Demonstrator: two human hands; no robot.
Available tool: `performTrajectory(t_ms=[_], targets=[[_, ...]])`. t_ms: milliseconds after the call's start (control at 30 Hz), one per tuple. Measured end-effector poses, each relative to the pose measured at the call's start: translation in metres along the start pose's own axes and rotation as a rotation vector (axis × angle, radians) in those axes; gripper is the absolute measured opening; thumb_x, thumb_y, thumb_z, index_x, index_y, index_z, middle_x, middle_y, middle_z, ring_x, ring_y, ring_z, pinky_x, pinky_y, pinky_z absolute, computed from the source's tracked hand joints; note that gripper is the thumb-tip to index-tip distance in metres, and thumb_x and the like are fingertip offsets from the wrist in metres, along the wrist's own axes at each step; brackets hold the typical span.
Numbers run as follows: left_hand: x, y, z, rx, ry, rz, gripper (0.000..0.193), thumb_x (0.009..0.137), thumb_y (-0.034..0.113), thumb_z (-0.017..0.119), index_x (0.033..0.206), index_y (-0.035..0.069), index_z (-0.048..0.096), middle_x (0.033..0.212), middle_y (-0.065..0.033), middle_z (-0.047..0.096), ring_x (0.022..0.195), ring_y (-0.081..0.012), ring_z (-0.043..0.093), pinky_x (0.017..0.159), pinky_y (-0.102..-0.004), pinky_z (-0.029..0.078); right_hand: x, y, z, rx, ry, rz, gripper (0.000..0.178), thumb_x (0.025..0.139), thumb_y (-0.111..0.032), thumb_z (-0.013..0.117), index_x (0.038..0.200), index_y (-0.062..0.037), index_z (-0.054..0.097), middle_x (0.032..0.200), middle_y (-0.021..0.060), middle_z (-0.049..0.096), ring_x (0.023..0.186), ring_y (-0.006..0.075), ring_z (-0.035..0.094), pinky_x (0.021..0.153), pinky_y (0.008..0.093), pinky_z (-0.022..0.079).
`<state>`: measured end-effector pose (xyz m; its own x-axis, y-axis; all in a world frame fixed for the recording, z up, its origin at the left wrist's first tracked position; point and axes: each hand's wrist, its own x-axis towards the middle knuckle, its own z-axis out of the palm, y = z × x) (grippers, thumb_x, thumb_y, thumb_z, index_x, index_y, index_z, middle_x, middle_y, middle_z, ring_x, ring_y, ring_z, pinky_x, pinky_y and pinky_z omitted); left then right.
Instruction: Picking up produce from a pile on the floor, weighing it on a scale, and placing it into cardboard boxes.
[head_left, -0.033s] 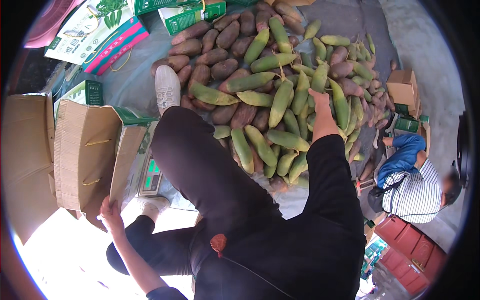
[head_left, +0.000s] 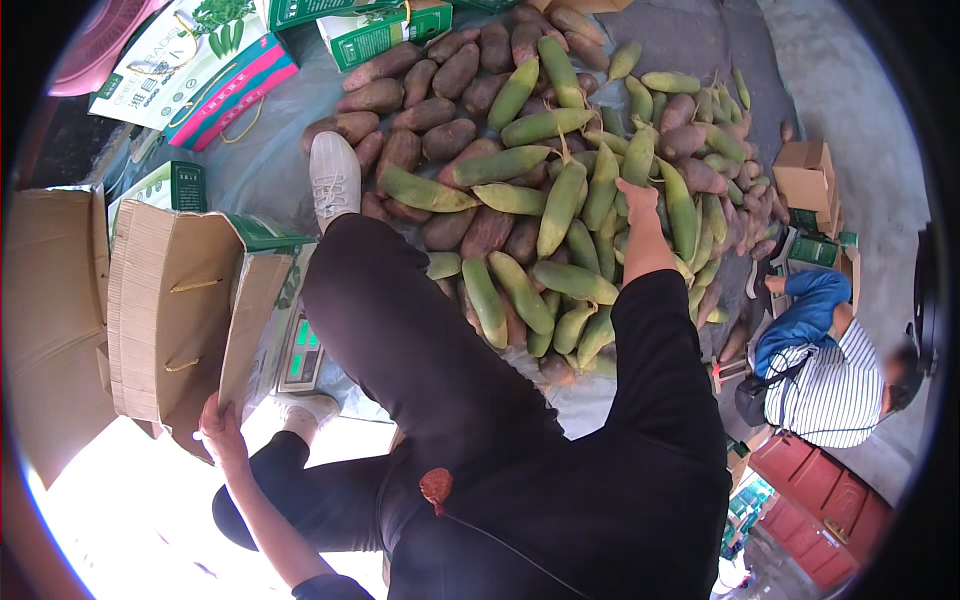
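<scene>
My right hand (head_left: 642, 208) reaches into a heap of vegetables and is closed on the near end of a long green radish (head_left: 638, 158). More green radishes (head_left: 563, 205) lie around it, on top of dark reddish-brown radishes or tubers (head_left: 457, 70). At the left, my left hand (head_left: 222, 432) pinches the lower edge of an open cardboard gift box (head_left: 175, 300) with yellow cord handles and a green printed outside. Part of the left fingers is hidden behind the flap. A scale (head_left: 302, 350) with a lit green display stands beside the box, near my shoe.
Printed green and white cartons (head_left: 385, 35) and a pink-striped one (head_left: 235, 90) lie at the far left, by a pink basin (head_left: 95, 50). Another person in a striped shirt (head_left: 825, 385) sits at the right, near brown boxes (head_left: 805, 180) and red doors (head_left: 825, 510).
</scene>
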<state>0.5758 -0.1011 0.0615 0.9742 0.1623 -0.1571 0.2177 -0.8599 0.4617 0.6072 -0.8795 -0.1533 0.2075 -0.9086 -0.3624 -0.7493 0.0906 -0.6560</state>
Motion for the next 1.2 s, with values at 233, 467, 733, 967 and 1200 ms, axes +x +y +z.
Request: performTrajectory(t_ms=[233,467,733,967,1200], targets=[[0.0,0.0,-0.005,0.033,-0.013,0.013,0.026,0.077,-0.004,0.052,0.102,0.001,0.059,0.088,-0.0165,0.063,0.082,-0.0301,0.062,0.075,-0.0352,0.047,-0.042,-0.028,-0.017,-0.193,-0.088,-0.089,0.057,0.065,-0.019,0.08,0.112,0.0028,0.055,0.1,0.011,0.063,0.09,0.0236,0.06,0.077,0.0383,0.047],[0.002,0.0,-0.006,0.016,-0.006,0.064,0.028,0.074,-0.006,0.049,0.1,0.0,0.059,0.088,-0.0178,0.062,0.08,-0.0314,0.062,0.073,-0.0359,0.046,-0.07,-0.047,-0.05,-0.094,-0.515,0.004,0.041,0.074,-0.019,0.072,0.111,-0.0084,0.057,0.098,0.0014,0.063,0.084,0.0129,0.058,0.066,0.0294,0.041],[0.005,-0.001,-0.005,-0.038,-0.002,0.153,0.029,0.07,-0.006,0.05,0.097,0.001,0.06,0.083,-0.0168,0.061,0.078,-0.0332,0.06,0.072,-0.0371,0.046,-0.162,-0.043,-0.049,-0.057,-0.632,-0.075,0.047,0.073,-0.02,0.073,0.114,-0.0073,0.054,0.101,0.0028,0.061,0.092,0.0155,0.056,0.076,0.0331,0.041],[-0.004,0.007,-0.013,0.099,0.015,0.132,0.028,0.071,-0.001,0.055,0.098,0.005,0.062,0.089,-0.0141,0.063,0.085,-0.0335,0.06,0.078,-0.0399,0.046,-0.235,-0.081,-0.032,0.129,-1.011,-0.172,0.043,0.077,-0.019,0.068,0.115,-0.0063,0.055,0.103,0.0018,0.059,0.091,0.0132,0.055,0.078,0.0298,0.042],[-0.007,0.014,-0.008,0.25,0.021,0.167,0.028,0.074,0.005,0.059,0.1,0.013,0.062,0.091,-0.0075,0.063,0.092,-0.0263,0.057,0.091,-0.0424,0.038,-0.363,-0.22,-0.038,0.035,-1.276,-0.79,0.06,0.073,-0.005,0.067,0.128,-0.0002,0.045,0.115,0.0048,0.054,0.102,0.0143,0.052,0.09,0.0295,0.042]])
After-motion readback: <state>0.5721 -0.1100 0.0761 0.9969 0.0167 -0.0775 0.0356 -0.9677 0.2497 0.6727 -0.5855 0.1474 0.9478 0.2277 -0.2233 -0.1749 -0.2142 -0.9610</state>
